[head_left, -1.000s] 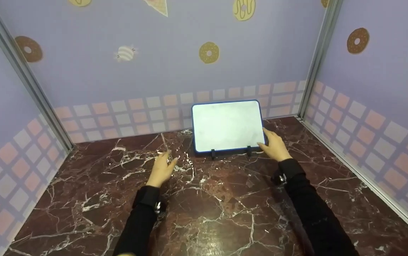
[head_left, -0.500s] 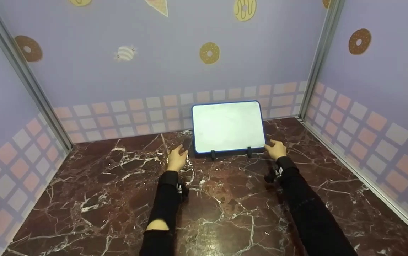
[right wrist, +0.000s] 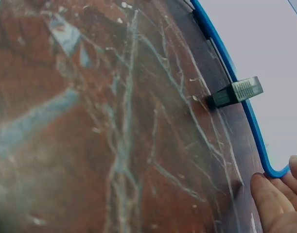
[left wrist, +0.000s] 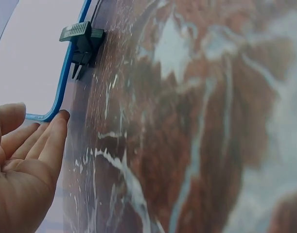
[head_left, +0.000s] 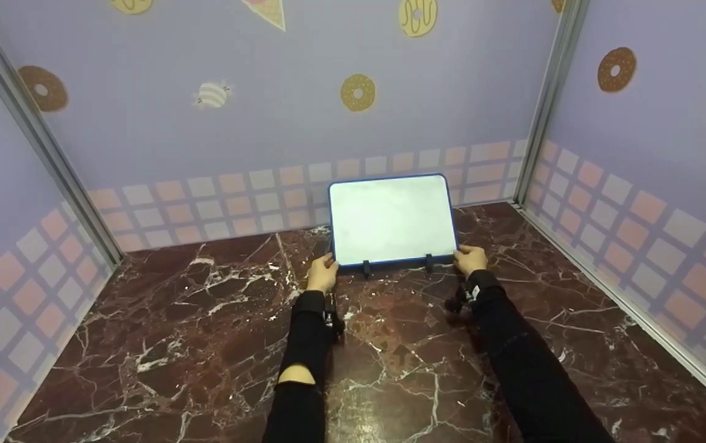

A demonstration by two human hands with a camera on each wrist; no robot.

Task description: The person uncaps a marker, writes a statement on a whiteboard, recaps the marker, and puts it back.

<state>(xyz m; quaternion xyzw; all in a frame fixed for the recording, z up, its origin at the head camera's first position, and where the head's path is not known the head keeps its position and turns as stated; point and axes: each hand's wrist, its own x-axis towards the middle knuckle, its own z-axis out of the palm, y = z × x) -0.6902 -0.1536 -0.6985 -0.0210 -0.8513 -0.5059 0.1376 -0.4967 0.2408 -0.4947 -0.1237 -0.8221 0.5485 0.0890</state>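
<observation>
A whiteboard (head_left: 393, 218) with a blue rim leans back on a stand with two black clips (head_left: 366, 268). My left hand (head_left: 322, 274) holds the board's lower left corner. In the left wrist view its fingers (left wrist: 50, 141) lie along the blue edge, and the thumb is on the front side. At the lower right corner, my right hand (head_left: 471, 259) holds the board. The right wrist view shows its fingers (right wrist: 267, 199) against the rim and the thumb (right wrist: 296, 167) over the front face. The stand's rear part is hidden behind the board.
The dark red marbled tabletop (head_left: 205, 344) spreads out in front and to both sides. A purple wall (head_left: 279, 135) with printed sweets rises behind the board. Another wall (head_left: 654, 184) closes off the right side, with metal posts (head_left: 550, 117) at the corners.
My left hand has moved right and up to the board's lower left corner. The right hand has slid down from the right edge to the lower right corner. The board stays in place.
</observation>
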